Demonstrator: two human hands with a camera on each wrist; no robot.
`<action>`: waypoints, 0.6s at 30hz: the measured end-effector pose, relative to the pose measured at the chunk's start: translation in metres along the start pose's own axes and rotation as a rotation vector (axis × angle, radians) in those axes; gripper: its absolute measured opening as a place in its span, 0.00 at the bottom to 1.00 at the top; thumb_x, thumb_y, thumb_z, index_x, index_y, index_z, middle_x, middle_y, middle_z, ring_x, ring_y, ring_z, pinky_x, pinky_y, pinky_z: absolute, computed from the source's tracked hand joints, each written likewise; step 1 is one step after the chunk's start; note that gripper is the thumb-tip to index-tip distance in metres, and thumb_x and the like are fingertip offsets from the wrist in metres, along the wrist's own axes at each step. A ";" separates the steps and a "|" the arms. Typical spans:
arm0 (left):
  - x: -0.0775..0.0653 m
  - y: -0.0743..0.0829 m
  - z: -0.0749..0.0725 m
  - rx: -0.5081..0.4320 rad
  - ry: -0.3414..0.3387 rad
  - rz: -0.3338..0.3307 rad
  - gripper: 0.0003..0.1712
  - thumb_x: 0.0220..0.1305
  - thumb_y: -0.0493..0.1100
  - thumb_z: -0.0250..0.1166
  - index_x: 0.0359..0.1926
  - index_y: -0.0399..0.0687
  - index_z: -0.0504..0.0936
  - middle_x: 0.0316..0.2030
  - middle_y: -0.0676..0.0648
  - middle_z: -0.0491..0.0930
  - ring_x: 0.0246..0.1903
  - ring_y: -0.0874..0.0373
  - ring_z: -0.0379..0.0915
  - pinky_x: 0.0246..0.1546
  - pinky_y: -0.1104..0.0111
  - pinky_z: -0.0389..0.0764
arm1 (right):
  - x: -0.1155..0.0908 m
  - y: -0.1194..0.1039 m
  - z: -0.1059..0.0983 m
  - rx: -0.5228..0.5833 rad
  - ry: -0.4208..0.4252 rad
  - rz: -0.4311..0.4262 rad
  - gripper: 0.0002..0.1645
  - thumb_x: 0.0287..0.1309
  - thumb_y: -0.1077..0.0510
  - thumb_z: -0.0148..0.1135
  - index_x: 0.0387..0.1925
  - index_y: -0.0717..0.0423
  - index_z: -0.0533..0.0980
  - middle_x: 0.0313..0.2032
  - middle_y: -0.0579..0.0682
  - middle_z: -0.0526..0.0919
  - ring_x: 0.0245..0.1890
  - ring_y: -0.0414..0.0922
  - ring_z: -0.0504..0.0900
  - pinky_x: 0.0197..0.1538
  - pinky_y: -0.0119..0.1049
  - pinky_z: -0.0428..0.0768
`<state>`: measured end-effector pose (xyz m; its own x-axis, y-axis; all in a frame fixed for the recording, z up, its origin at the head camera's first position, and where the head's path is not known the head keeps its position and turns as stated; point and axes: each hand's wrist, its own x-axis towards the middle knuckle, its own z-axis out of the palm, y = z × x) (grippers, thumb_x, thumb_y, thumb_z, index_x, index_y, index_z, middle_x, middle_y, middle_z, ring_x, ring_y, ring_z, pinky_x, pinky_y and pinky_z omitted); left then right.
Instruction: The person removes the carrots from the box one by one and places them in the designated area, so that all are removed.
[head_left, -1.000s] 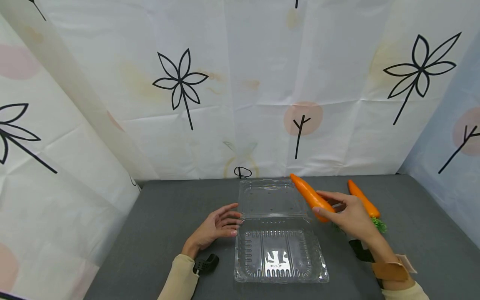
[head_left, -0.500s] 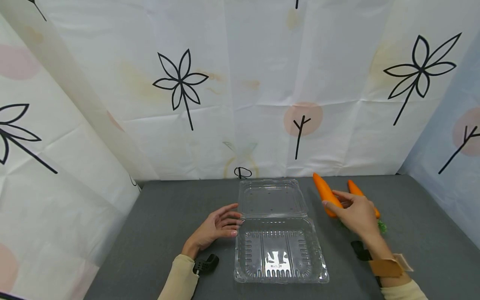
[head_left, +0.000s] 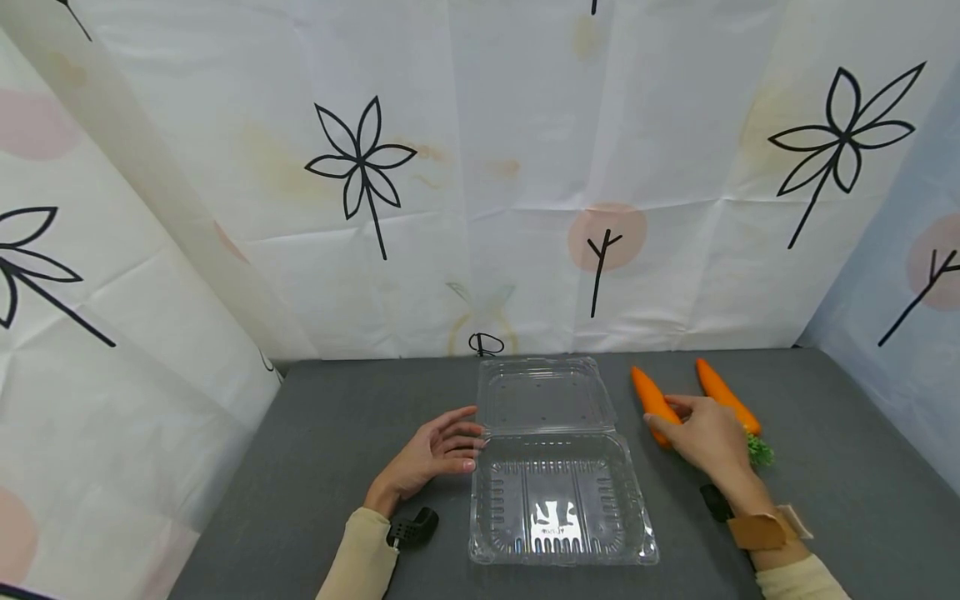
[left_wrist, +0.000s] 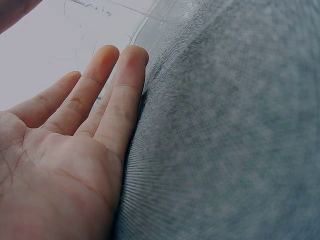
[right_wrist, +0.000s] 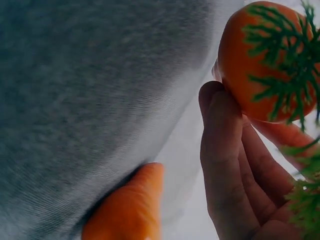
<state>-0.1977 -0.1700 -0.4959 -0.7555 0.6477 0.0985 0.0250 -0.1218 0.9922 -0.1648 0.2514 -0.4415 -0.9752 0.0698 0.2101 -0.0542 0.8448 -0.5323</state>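
My right hand [head_left: 708, 437] pinches an orange carrot [head_left: 648, 392] near its thick end, between thumb and fingers, to the right of a clear plastic clamshell box [head_left: 555, 508]. Green leafy tops hang from the held carrot [right_wrist: 237, 60] in the right wrist view. A second carrot [head_left: 727, 396] with a green top lies on the table just beyond that hand. The box stands unfolded, its lid [head_left: 543, 396] flat toward the back. At the box's left edge, my left hand [head_left: 427, 457] lies with extended fingers [left_wrist: 125, 95], their tips near or against the plastic.
The grey table [head_left: 337, 433] meets a white patterned cloth wall [head_left: 517, 167] at the back, with similar cloth on both sides. Black wrist cameras sit at the left wrist [head_left: 412, 529] and the right wrist.
My right hand has carried the carrot rightward from over the lid's right edge, then lowered it toward the table. The left hand and the box have stayed put.
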 end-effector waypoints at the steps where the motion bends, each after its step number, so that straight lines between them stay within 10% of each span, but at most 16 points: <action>1: 0.000 0.000 0.000 0.000 0.001 -0.001 0.48 0.67 0.34 0.68 0.78 0.32 0.50 0.66 0.28 0.66 0.64 0.37 0.69 0.62 0.58 0.78 | 0.000 0.001 0.001 -0.007 -0.005 0.001 0.34 0.60 0.47 0.72 0.56 0.71 0.79 0.36 0.66 0.87 0.12 0.42 0.70 0.14 0.35 0.64; 12: 0.000 0.000 0.000 -0.001 -0.005 0.002 0.48 0.67 0.35 0.68 0.78 0.32 0.49 0.66 0.27 0.65 0.63 0.35 0.69 0.62 0.59 0.78 | 0.001 0.007 0.007 -0.033 -0.010 0.010 0.34 0.60 0.48 0.72 0.56 0.72 0.79 0.18 0.50 0.80 0.09 0.42 0.61 0.13 0.34 0.61; 18: -0.001 0.001 0.000 0.001 -0.001 -0.004 0.48 0.67 0.34 0.69 0.79 0.33 0.50 0.67 0.28 0.65 0.64 0.37 0.69 0.62 0.58 0.78 | -0.001 0.006 0.005 -0.049 -0.018 0.017 0.35 0.62 0.47 0.71 0.57 0.72 0.78 0.25 0.60 0.84 0.09 0.42 0.62 0.13 0.34 0.61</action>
<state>-0.1969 -0.1706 -0.4952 -0.7548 0.6491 0.0946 0.0227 -0.1182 0.9927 -0.1653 0.2532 -0.4493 -0.9796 0.0755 0.1862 -0.0272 0.8684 -0.4952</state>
